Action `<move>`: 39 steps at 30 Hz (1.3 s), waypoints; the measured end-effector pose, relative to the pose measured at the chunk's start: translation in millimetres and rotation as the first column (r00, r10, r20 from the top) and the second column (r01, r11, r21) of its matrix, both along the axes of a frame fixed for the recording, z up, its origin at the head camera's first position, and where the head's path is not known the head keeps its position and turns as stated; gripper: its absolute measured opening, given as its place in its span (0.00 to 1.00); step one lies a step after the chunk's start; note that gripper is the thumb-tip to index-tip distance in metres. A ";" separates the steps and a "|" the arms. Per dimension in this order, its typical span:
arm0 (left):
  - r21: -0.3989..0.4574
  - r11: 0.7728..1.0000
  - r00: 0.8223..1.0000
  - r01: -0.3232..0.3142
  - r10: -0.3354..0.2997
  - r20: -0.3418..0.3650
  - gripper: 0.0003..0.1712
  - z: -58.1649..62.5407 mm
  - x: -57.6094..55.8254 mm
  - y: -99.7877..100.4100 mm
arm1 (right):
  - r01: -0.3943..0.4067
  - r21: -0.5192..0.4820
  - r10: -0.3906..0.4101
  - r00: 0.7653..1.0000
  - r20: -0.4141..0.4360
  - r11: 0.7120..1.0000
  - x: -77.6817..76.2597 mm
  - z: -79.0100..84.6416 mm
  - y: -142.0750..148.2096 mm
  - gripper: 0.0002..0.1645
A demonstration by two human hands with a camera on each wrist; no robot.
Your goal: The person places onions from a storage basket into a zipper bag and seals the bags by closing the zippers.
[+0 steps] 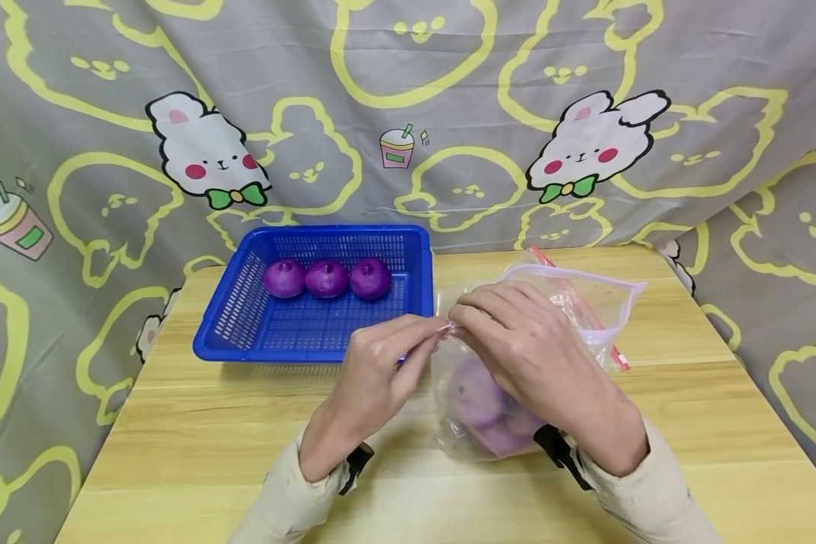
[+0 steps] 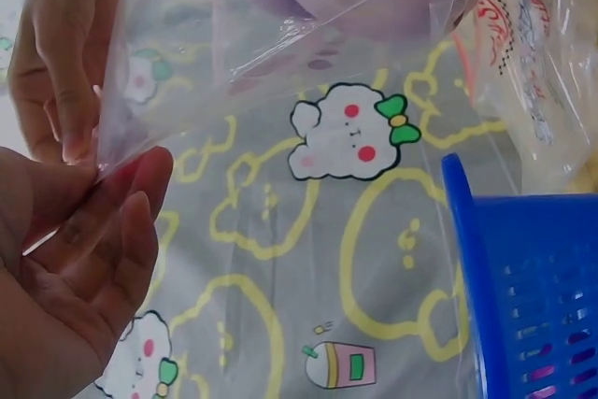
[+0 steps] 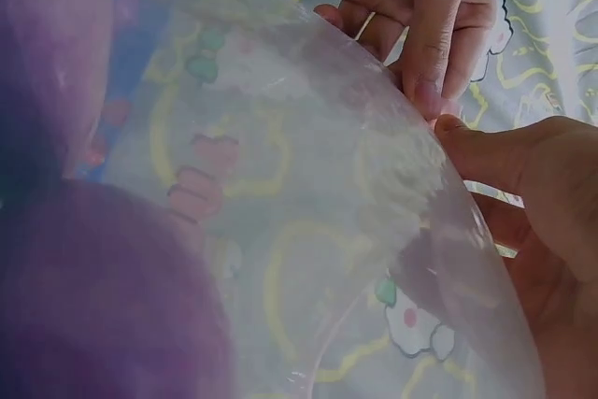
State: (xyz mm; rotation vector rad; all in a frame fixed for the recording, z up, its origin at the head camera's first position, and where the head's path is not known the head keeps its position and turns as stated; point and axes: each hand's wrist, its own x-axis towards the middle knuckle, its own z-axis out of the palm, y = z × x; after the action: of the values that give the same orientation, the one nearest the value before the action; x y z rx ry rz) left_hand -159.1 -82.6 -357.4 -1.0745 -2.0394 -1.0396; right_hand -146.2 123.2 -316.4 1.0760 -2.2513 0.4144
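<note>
- The edge of a clear plastic bag point(image 1: 449, 434) is being pinched by both hands near the middle of the frame, just right of the blue basket.
- By the left hand point(image 1: 379, 364), the film is gripped between thumb and fingers. The same bit of edge is pinched by the right hand point(image 1: 533, 344), fingertips practically touching the other set. Probably held that close so thin, slippery film can be controlled at one spot.
- Purple onions point(image 1: 477, 393) can be seen through the plastic, bunched low in the bag. An exact count can't be given, as some are hidden by the right hand.
- The bag's weight seems to be carried by the tabletop point(image 1: 197, 468), which would explain why only fingertips are needed up top.
- Three more onions point(image 1: 327, 279) are lined up along the back of the blue basket point(image 1: 245, 355), left of centre. The row looks deliberate, maybe so they can be reached or counted easily, but that's a guess.
- On the right, behind the right hand, a red strip point(image 1: 580, 302) and a lilac strip point(image 1: 627, 304) are seen on clear plastic. Whether the lilac one belongs to the held bag can't be told.
- A patterned cloth point(image 1: 462, 196) is hung across the back.
</note>
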 end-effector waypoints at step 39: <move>0.021 1.000 1.000 0.004 -0.005 0.025 0.06 16.2 6.8 -17.2 | -0.042 -0.195 0.032 0.998 -0.056 0.980 2.1 -0.8 31.1 0.21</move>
State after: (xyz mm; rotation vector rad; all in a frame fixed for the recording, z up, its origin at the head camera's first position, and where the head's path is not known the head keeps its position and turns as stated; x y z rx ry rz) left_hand -152.3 -99.8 -341.2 -1.0608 -2.0418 -1.0800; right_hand -144.1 154.3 -317.2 1.0152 -2.0970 0.6031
